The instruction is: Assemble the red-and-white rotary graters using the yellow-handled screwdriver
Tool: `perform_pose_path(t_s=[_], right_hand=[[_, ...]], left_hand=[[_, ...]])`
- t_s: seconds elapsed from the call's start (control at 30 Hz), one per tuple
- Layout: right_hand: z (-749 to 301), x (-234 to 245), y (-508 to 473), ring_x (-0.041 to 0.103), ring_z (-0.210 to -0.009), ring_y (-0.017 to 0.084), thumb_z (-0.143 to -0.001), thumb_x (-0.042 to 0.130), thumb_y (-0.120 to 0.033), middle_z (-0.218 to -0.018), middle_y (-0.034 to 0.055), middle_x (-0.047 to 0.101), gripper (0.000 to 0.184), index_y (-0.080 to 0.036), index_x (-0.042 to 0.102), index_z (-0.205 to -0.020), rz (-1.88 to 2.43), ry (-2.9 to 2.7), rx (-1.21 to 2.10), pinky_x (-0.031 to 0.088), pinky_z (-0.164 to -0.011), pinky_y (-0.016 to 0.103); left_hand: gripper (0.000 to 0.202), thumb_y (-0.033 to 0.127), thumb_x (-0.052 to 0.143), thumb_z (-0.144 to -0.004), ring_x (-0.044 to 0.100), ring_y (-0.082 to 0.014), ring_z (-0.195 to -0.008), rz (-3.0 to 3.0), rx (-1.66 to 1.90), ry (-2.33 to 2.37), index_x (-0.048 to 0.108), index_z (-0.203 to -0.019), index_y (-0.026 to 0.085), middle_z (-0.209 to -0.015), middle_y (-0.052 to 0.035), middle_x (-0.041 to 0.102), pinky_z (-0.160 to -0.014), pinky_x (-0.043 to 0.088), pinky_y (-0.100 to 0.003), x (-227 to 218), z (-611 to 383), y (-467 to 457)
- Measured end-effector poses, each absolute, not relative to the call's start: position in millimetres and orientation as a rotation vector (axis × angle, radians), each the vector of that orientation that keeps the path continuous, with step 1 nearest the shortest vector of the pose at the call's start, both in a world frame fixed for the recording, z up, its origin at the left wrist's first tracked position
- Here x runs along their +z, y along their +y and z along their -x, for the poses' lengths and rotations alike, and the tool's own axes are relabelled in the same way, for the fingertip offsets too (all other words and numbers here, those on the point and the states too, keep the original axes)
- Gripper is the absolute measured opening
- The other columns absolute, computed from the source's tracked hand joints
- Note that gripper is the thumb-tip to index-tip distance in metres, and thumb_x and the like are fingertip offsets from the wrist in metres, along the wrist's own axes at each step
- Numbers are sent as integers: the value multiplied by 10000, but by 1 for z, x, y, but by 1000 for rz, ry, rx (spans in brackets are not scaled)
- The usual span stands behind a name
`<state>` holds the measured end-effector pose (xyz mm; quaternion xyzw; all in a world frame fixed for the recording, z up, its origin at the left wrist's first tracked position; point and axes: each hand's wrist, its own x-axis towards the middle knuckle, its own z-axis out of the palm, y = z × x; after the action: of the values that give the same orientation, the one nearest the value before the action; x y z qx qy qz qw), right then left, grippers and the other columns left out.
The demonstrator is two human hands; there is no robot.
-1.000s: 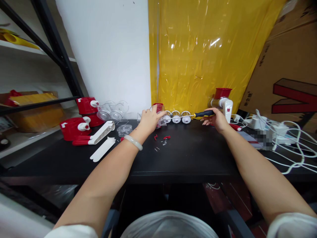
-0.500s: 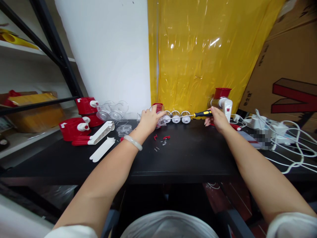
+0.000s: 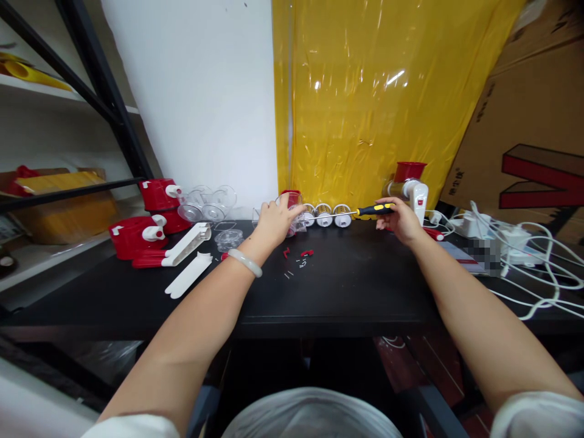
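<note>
My right hand [image 3: 398, 220] grips a long screwdriver by its black and yellow handle [image 3: 376, 209]. The metal shaft lies level and points left, its tip reaching the clear plastic part beside my left hand. Closed around that clear plastic part [image 3: 298, 226] is my left hand [image 3: 276, 222], back of the hand up; a red piece [image 3: 292, 196] shows behind the fingers. How the tip meets the part is hidden. On the black table below lie two small red pieces [image 3: 307, 253] and several tiny screws or pins [image 3: 302, 263].
Three white drums [image 3: 323, 216] stand along the back wall. To the left are red housings [image 3: 137, 237], white handle shells [image 3: 189, 275] and clear plastic parts [image 3: 228, 239]. A red and white assembled device [image 3: 417, 198] stands behind my right hand, with tangled white cables [image 3: 538, 255] farther right.
My right hand's fingers have shifted on the screwdriver handle, with the index finger now lying over it. My left hand and the clear part look unmoved.
</note>
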<state>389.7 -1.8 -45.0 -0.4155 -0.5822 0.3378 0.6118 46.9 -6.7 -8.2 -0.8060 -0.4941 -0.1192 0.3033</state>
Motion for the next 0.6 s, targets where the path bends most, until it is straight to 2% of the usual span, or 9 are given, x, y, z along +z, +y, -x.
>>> perform_pose_path(t_s=[0.17,0.43,0.6], right_hand=[[-389,-45,1,518,-389,144,-774,536,-428,-537,-25,562,245,-235,506,-921,1037,-1299,705,391,-389,255],[-386,-47,-5,450,-326,123,-793,543,-691,-407,-59,484,457,-243,485,-862,1026,-1341,556,316,-337,215],[-388,-50,-2,355,-270,101,-806,492,-719,-366,-78,431,482,-239,494,-853,1089,-1371,470,244,-306,209]], left_hand=[[586,130,509,-875,556,-265,-1017,2156,-323,-1320,387,-1375,410,-1430,-127,343,-869,368,-409,-8,-47,-8],[568,125,480,-883,562,-270,-1018,2137,-307,-1313,392,-1372,401,-1429,-130,352,-847,373,-401,-7,-48,-9],[564,132,472,-889,565,-262,-1014,2130,-312,-1307,386,-1375,406,-1425,-126,359,-850,374,-398,-8,-48,-9]])
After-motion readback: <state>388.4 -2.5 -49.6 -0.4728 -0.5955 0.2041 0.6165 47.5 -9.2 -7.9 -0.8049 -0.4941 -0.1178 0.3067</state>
